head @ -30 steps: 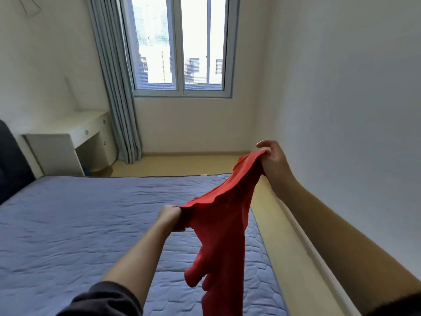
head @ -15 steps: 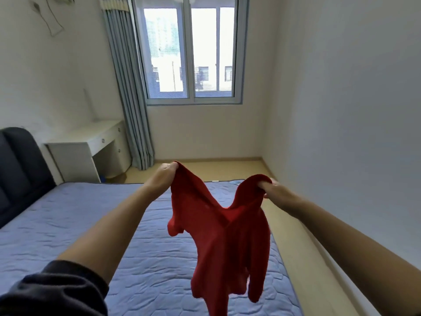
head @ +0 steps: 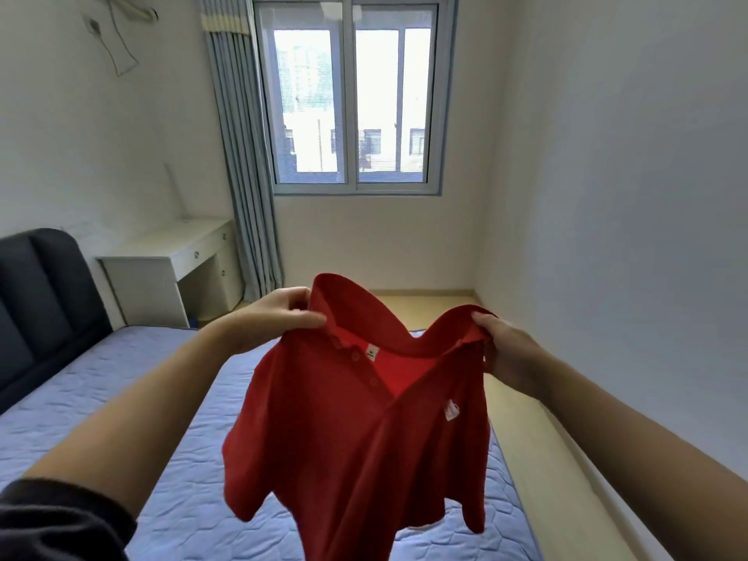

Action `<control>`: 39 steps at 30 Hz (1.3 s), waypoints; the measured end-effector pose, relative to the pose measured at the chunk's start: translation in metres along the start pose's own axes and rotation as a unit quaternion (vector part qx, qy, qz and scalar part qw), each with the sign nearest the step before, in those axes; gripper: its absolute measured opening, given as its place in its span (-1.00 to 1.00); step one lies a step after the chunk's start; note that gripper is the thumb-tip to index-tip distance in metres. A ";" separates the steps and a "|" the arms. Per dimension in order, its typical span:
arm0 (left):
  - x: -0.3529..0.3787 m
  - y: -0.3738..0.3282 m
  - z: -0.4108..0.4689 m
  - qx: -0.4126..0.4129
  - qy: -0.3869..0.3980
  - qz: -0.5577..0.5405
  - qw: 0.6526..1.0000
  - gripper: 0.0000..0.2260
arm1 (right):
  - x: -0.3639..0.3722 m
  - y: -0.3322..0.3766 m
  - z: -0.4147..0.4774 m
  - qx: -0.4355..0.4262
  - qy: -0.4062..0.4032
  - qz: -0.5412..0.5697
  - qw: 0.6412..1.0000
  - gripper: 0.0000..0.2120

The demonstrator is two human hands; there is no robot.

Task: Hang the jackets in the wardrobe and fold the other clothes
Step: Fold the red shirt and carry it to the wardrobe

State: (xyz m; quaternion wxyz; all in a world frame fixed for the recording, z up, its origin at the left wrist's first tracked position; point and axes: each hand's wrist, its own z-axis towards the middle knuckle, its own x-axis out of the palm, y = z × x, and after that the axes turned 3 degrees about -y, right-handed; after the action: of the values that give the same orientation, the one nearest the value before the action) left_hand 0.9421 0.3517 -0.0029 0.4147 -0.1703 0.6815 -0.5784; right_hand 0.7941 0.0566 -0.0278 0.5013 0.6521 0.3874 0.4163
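A red polo shirt [head: 344, 439] hangs in the air in front of me, above the bed [head: 121, 398]. Its collar faces me, with the buttoned placket, a small white neck label and a white chest logo showing. My left hand [head: 279, 313] pinches the collar's left side. My right hand [head: 506, 350] grips the collar's right side at about the same height. The shirt's body and both short sleeves droop loosely below my hands.
The bed has a light blue quilted mattress and a dark padded headboard [head: 36, 301] at the left. A white desk [head: 170, 269] stands in the far left corner beside a grey curtain [head: 243, 155] and a window [head: 352, 103]. A strip of wooden floor [head: 546, 459] runs along the right wall.
Both hands have come level and spread the collar apart, so the shirt that hung twisted now opens out facing me. The view has also tilted upwards.
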 end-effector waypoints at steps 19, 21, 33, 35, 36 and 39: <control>0.032 0.012 0.013 0.054 -0.155 0.180 0.970 -0.80 | 0.030 -0.035 -0.003 0.131 0.076 0.109 0.982 -0.64; 0.039 0.009 0.017 0.064 -0.200 0.145 0.967 -0.78 | 0.038 -0.035 -0.002 0.080 0.059 0.178 0.979 -0.61; 0.047 -0.014 0.028 0.033 -0.297 0.175 0.938 -0.72 | 0.063 -0.065 -0.022 0.086 0.149 0.187 0.967 -0.53; 0.042 -0.009 0.028 0.013 -0.287 0.192 0.938 -0.71 | 0.060 -0.051 -0.028 0.027 0.205 0.183 0.961 -0.76; 0.039 -0.006 0.028 0.005 -0.281 0.196 0.939 -0.71 | 0.055 -0.046 -0.030 0.011 0.246 0.172 0.954 -0.75; 0.034 0.002 0.024 -0.009 -0.264 0.198 0.944 -0.72 | 0.039 -0.048 -0.026 0.006 0.371 0.057 0.927 -0.52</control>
State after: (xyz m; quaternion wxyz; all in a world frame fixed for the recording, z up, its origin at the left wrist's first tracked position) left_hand 0.9409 0.3126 -0.0171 0.6840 -0.1821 0.5732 -0.4127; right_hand 0.7793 0.1104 -0.0649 0.2935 0.4753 0.5103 0.6538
